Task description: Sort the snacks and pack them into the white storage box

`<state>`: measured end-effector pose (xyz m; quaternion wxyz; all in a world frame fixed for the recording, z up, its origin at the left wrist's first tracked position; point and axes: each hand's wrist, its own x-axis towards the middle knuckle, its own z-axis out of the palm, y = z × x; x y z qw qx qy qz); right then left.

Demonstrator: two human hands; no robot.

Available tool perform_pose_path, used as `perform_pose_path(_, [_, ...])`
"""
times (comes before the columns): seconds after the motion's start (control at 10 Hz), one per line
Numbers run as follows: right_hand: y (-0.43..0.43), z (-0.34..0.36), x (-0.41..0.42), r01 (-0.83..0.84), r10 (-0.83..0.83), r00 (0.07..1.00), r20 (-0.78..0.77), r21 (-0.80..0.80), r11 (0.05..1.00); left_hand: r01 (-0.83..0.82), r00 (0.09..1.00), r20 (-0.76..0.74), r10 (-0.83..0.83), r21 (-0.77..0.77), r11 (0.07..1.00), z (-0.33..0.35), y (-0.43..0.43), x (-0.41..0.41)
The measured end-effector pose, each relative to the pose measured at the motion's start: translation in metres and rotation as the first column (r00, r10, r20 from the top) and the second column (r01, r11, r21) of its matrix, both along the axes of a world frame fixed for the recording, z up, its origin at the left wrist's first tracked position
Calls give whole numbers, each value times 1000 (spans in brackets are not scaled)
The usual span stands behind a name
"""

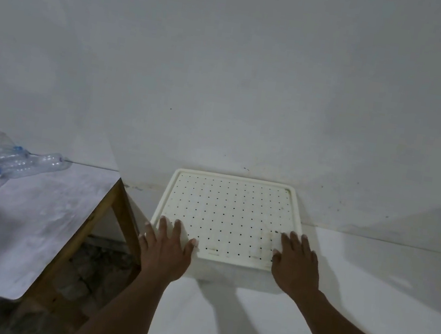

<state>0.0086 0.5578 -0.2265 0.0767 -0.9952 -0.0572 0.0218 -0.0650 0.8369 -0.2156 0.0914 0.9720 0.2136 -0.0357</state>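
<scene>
Hands apart: left hand [167,247] and right hand [296,262] flat, fingers straight, pressing near corners of white storage box [229,213] lid on counter [365,300]. Far left of them, clear blue-capped bottles [10,162].

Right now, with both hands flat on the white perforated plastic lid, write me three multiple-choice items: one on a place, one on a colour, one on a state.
1. Where do the clear plastic bottles lie?
A. on the grey-topped wooden table
B. on the lid
C. inside the box

2. What colour are the bottle caps?
A. red
B. blue
C. green

3. How is the white storage box?
A. open, lid off
B. covered by its dotted lid
C. tipped on its side

Answers: 1 A, the bottles rest on the tabletop at the left. 2 B, each cap shows blue. 3 B, the lid sits on top, with the left hand and the right hand resting on its near corners.
</scene>
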Motion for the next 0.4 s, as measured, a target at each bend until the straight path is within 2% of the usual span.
perform_pose_path(0.2, [-30,16,-30,-221,231,967,-112,95,971,201,971,-124,-205,-41,979,11,-73,-16])
perform_pose_path(0.3, [-57,27,-44,-333,351,923,-158,127,934,231,955,-168,-243,-91,969,21,-111,-23])
perform_pose_path(0.4, [-93,45,-56,-318,362,896,-256,197,927,228,947,-193,-259,-166,959,36,-157,-32])
